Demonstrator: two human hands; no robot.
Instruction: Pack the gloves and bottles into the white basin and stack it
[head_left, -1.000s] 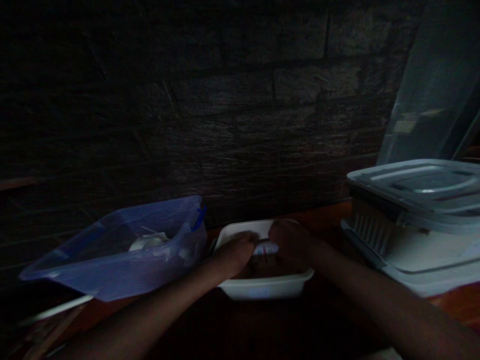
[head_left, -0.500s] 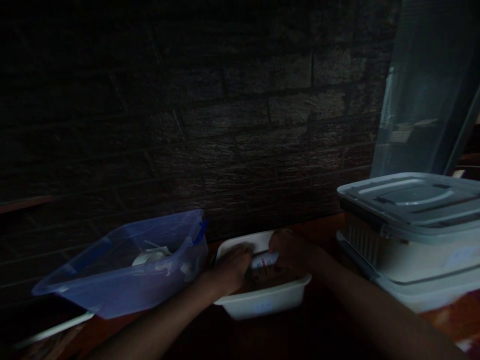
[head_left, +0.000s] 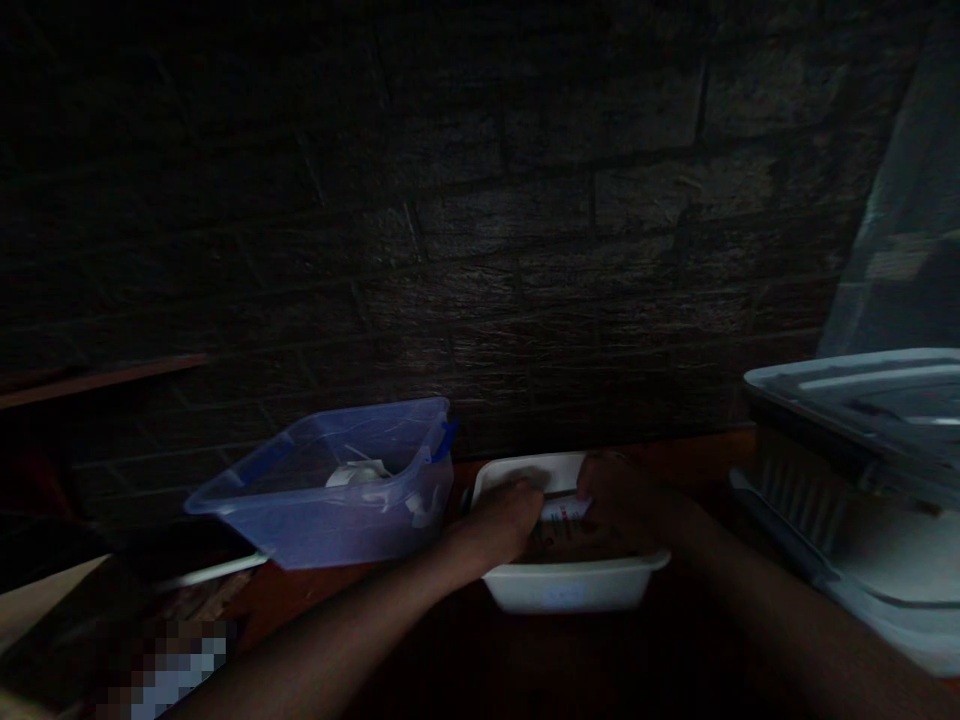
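A white plastic basin (head_left: 566, 588) stands on the reddish-brown table against the wall. Both of my hands reach into it, on either side of a packet (head_left: 564, 511) that has a white part with red print. My left hand (head_left: 504, 522) has its fingers curled in at the packet's left edge. At the right end of the packet, my right hand (head_left: 616, 497) is closed on it, in deep shadow. The packet's lower part looks brown and dim, and what lies under it in the basin is hidden.
Left of the basin is a bluish see-through tub (head_left: 352, 530) with a white item (head_left: 360, 472) inside. Lidded boxes (head_left: 862, 480) are stacked at the right. Behind runs a dark brick wall (head_left: 465, 250). A white stick (head_left: 214, 572) lies near the tub, and a ledge (head_left: 105, 378) juts out at left.
My view has swung left, so the tub, basin and boxes all sit farther right in the picture. Both hands stay in the basin at the packet.
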